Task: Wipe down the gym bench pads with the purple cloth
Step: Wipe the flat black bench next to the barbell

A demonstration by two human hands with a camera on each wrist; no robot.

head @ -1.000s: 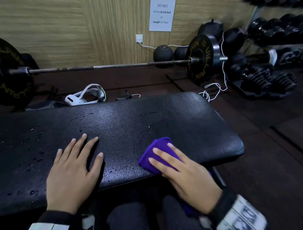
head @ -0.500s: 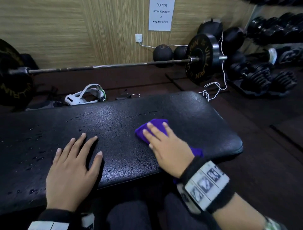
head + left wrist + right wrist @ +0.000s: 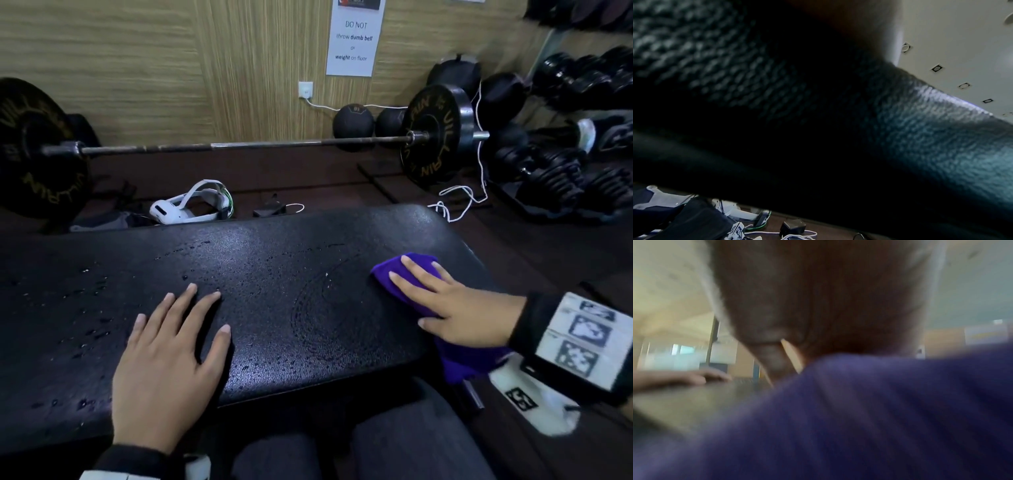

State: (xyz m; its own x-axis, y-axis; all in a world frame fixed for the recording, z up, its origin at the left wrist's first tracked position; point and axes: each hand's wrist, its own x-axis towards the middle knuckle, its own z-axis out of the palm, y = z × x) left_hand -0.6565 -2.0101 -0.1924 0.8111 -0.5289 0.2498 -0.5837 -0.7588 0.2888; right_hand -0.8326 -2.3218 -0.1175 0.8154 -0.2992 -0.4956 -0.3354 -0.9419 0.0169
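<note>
A: Where's the purple cloth [image 3: 409, 274] found?

B: Under the right hand [image 3: 455, 308], near the rt end of the bench pad [image 3: 291, 291]. It's pressed flat to the pad by straight fingers [image 3: 416, 270], thumb spread out toward the body; nothing's pinched or curled round. A tail of cloth is seen hanging off the near pad edge, below the wrist.

A: And the left hand [image 3: 164, 363]?

B: Laid flat on the pad, palm down, fingers spread & relaxed, nothing held. It's well apart from the right hand, w/ wet pad between.

A: Wet how?

B: Droplets are scattered beyond and outboard of the left hand. Between the hands a curved band of beaded streaks is visible.

A: Wrist views?

B: Left wrist: mostly dark, filled by textured black pad [image 3: 941, 138]. Right wrist: blurred, cloth [image 3: 859, 418] filling the lower part, the hand [image 3: 818, 296] above it.

A: Beyond the fingertips?

B: A loaded barbell [image 3: 239, 145] is seen on the floor along the wall; a white headset [image 3: 191, 205] lies beyond the left hand; dumbbells [image 3: 565, 178] are stacked beyond the right.
</note>
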